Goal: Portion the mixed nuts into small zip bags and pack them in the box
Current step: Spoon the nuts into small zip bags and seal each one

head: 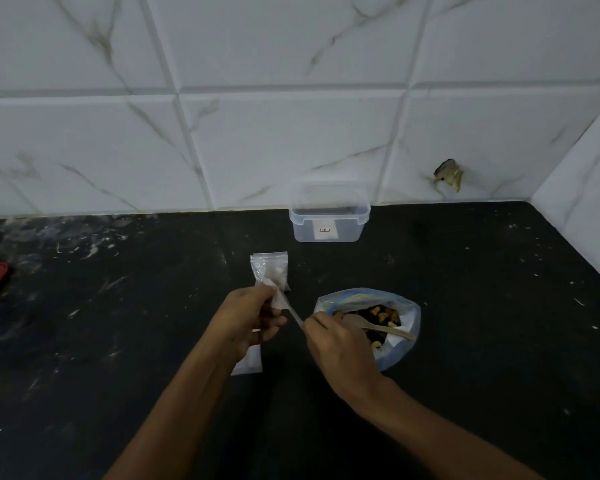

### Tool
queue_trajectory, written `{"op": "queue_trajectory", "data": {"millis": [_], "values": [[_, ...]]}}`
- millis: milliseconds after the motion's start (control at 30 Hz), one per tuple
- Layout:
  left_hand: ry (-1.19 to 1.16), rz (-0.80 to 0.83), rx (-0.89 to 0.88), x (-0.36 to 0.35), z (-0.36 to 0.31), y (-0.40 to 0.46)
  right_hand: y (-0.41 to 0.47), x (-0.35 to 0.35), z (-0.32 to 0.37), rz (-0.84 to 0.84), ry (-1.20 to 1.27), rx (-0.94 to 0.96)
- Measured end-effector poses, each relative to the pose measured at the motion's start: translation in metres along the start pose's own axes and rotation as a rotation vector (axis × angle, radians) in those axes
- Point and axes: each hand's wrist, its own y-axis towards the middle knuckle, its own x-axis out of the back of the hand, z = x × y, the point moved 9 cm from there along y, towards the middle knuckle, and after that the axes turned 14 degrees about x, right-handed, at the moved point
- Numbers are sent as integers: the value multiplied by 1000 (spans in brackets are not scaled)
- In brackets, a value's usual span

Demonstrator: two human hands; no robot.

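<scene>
Left grip point(248, 318) curled and pinching, right grip point(338, 344) curled, fingertips nearly meeting, forearms converging

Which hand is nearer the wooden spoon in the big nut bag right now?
Right. The right hand sits at the near-left edge of the big nut bag, overlapping the wooden spoon in this view. The left hand is further left, over the counter; both pinch a small zip bag.

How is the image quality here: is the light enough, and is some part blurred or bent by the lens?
Head view: the light is dim and flat, so the black counter hides detail. The wall tile lines curve, a sign of wide-angle distortion. The small zip bag stretched between the left hand and right hand looks soft and hard to read. The clear box shows only faint glare.
</scene>
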Motion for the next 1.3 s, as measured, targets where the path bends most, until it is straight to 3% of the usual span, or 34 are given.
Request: {"op": "queue_trajectory", "data": {"millis": [200,367,500,700,933,1033,1100,1167,1300], "values": [[249,-78,-215,-6,-15,-5,-3,7,-33,-40,412,-398],[376,-78,-400,-27,-25,-17,11,31,-50,-238,527,-521],[410,-14,-485,-46,-28,-24,15,19,-55,-110,707,-679],[443,116,-444,-58,-17,-15,2,6,-61,-93,1027,-913],[333,255,-323,-61,-5,-7,-5,-4,-62,-45,1271,-958],[320,304,-279,-63,-1,-5,-6,-1,-69,-41,1214,-933],[379,243,-306,-61,-2,-4,-6,5,-77,-37,1066,-879],[418,120,-372,-56,-10,-8,-3,15,-85,-2,849,-801],[615,-319,-543,-35,-30,-16,8,34,-82,199,339,-579]]}}
